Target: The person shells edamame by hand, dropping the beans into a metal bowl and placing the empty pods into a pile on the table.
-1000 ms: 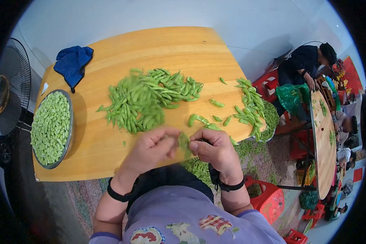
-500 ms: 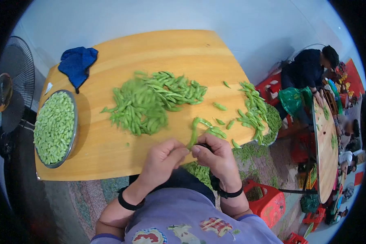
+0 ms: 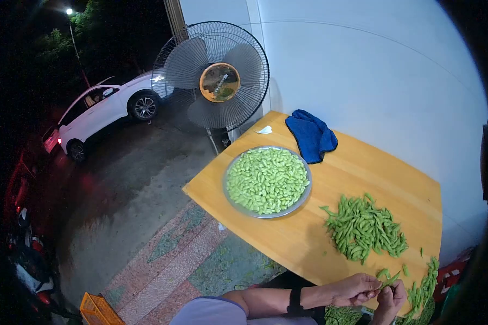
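Near the table's front edge, at the lower right, my left hand [image 3: 358,288] and my right hand [image 3: 391,301] are close together. Between the pinched fingers of both hands is a green pod [image 3: 390,280]. A pile of green pods [image 3: 363,227] lies on the wooden table [image 3: 331,262] just beyond my hands. More loose pods [image 3: 429,281] lie to the right of them. A round metal bowl [image 3: 308,190] full of shelled green beans [image 3: 267,180] stands on the table, left of the pod pile.
A blue cloth [image 3: 312,135] and a white scrap [image 3: 264,130] lie at the table's far side. Behind the left corner stands a fan [image 3: 219,82]. A white car [image 3: 106,108] is outside at the left, with an orange crate [image 3: 99,310] at the lower left.
The view has swung to the left, bringing the car, the whole fan and the crate into sight. The person at the other table is out of view. Both hands remain together at a pod.
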`<state>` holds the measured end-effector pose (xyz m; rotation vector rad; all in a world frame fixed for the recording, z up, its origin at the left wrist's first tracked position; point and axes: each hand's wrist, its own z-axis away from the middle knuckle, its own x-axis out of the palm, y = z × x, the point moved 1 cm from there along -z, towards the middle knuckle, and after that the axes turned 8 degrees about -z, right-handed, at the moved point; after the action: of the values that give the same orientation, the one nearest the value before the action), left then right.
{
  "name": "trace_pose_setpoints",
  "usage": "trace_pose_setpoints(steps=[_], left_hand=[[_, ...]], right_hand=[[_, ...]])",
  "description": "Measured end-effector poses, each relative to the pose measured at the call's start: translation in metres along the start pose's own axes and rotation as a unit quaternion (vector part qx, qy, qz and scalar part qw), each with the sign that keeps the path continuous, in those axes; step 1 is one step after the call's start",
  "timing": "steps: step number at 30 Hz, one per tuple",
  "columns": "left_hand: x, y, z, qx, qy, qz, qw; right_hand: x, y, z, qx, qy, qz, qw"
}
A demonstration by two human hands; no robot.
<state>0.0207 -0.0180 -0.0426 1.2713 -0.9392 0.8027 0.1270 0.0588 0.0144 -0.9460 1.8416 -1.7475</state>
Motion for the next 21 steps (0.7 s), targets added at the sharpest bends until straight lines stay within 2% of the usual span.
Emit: trace_pose_setpoints(steps=[1, 2, 3, 4, 6, 7, 8, 9, 10, 11, 13, 14, 16, 17, 19, 20, 21], left_hand=[[-0.001, 0.003, 0.001, 0.078, 0.065, -0.204, 0.974], [-0.002, 0.006, 0.002, 0.15, 0.127, -0.397, 0.896], [0.0, 0.006, 0.005, 0.329, 0.153, -0.59, 0.722], [-0.005, 0.002, 0.003, 0.332, 0.157, -0.591, 0.718], [-0.006, 0.004, 0.004, 0.313, 0.133, -0.63, 0.698], [0.002, 0.01, 0.012, 0.236, 0.113, -0.579, 0.772], [0.001, 0.01, 0.012, 0.24, 0.117, -0.581, 0.769], [-0.004, 0.007, 0.01, 0.165, 0.111, -0.457, 0.867], [-0.008, 0.003, 0.009, 0.086, 0.101, -0.32, 0.938], [-0.012, 0.002, 0.009, 0.091, 0.103, -0.32, 0.937], [-0.014, 0.0, 0.012, 0.058, 0.101, -0.221, 0.968], [-0.014, -0.002, 0.012, 0.058, 0.101, -0.22, 0.968], [-0.007, 0.001, 0.015, 0.11, 0.126, -0.351, 0.922], [-0.006, 0.001, 0.015, 0.11, 0.125, -0.35, 0.922], [-0.005, 0.001, 0.015, 0.124, 0.144, -0.436, 0.88], [-0.007, -0.001, 0.014, 0.125, 0.143, -0.438, 0.879], [-0.008, -0.004, 0.013, 0.163, 0.139, -0.497, 0.841]], right_hand=[[-0.002, -0.001, 0.001, -0.002, 0.0, 0.073, 0.997], [-0.003, -0.003, 0.002, -0.004, -0.002, 0.07, 0.998], [-0.002, -0.007, 0.005, -0.041, -0.016, 0.202, 0.978], [-0.001, -0.011, 0.008, -0.078, -0.031, 0.33, 0.94], [0.003, -0.015, 0.012, -0.071, -0.037, 0.295, 0.952], [0.002, -0.017, 0.014, -0.057, -0.04, 0.277, 0.958], [0.002, -0.017, 0.015, -0.043, -0.043, 0.259, 0.964], [0.005, -0.016, 0.017, -0.099, -0.058, 0.286, 0.951], [0.007, -0.017, 0.018, -0.102, -0.064, 0.286, 0.951], [0.01, -0.018, 0.019, -0.119, -0.072, 0.295, 0.945], [0.014, -0.019, 0.023, -0.131, -0.08, 0.284, 0.947], [0.017, -0.02, 0.026, -0.13, -0.081, 0.285, 0.946], [0.021, -0.021, 0.028, -0.121, -0.05, 0.274, 0.953], [0.022, -0.021, 0.028, -0.121, -0.05, 0.275, 0.953], [0.023, -0.023, 0.029, -0.118, -0.049, 0.282, 0.951], [0.022, -0.023, 0.029, -0.12, -0.049, 0.281, 0.951], [0.021, -0.022, 0.029, -0.135, -0.051, 0.307, 0.941]])
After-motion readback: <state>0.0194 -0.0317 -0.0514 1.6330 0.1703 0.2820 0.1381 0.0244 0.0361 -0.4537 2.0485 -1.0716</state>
